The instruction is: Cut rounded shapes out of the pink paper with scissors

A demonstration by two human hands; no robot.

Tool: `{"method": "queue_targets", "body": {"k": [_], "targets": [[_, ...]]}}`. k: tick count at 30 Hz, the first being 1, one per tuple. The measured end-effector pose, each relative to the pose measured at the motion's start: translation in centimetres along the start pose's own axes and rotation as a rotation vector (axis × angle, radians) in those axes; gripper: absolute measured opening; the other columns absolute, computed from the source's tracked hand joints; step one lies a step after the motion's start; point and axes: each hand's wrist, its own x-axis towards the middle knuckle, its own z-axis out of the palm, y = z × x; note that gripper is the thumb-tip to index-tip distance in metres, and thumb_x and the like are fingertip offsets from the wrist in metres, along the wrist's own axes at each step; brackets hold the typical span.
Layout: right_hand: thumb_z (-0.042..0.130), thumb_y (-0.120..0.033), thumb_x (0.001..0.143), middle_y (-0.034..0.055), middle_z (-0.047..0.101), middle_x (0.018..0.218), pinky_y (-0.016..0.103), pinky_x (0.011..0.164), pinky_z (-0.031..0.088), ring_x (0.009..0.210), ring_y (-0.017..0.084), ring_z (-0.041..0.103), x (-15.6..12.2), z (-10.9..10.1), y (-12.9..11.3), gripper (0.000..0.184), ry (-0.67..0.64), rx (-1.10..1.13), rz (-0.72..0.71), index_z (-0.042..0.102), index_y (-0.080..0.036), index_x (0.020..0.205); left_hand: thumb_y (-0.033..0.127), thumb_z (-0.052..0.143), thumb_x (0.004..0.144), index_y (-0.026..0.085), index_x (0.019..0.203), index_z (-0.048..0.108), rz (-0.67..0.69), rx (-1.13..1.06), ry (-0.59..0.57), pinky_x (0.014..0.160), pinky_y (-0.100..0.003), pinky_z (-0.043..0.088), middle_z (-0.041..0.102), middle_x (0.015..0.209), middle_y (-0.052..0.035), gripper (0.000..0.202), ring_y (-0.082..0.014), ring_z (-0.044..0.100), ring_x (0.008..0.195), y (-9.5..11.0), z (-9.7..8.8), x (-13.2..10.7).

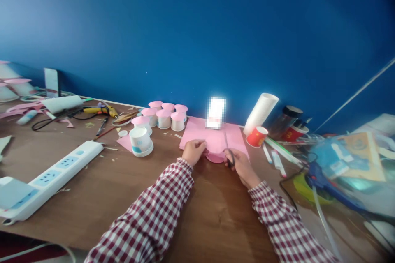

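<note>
My left hand [193,152] is closed, its thumb and fingers pinching the left edge of a piece of pink paper [215,150]. In my right hand [241,167] is a pair of scissors [226,141], its blades pointing away from me beside the paper's right side. The paper's near edge is rounded. Beneath and behind it lies a larger pink sheet [191,129] on the table. A bright upright phone-like object [215,113], pixelated, stands at the back of that sheet. Whether the scissor blades touch the paper I cannot tell.
Several paper cups with pink discs on top [163,118] stand left of the sheet. Nearer are a white cup [140,139] and a power strip [58,176]. To the right are a white roll [262,111], a red cup [256,136] and a blue glue gun [333,189].
</note>
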Motion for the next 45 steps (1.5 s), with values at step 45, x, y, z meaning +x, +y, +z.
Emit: {"method": "queue_targets", "body": {"k": [45], "targets": [[0.066,-0.051,0.071,-0.0002,0.058,0.056,0.026,0.051,0.044,0.052,0.014,0.055,0.3,0.8,1.5,0.046,0.09,-0.028,-0.184,0.064,-0.012,0.095,0.025,0.057,0.075,0.021,0.081,0.069,0.458,0.691,0.266,0.067,-0.027,0.048,0.068,0.089,-0.0031,0.014,-0.0122,0.057,0.06,0.6,-2.5,0.3]]}}
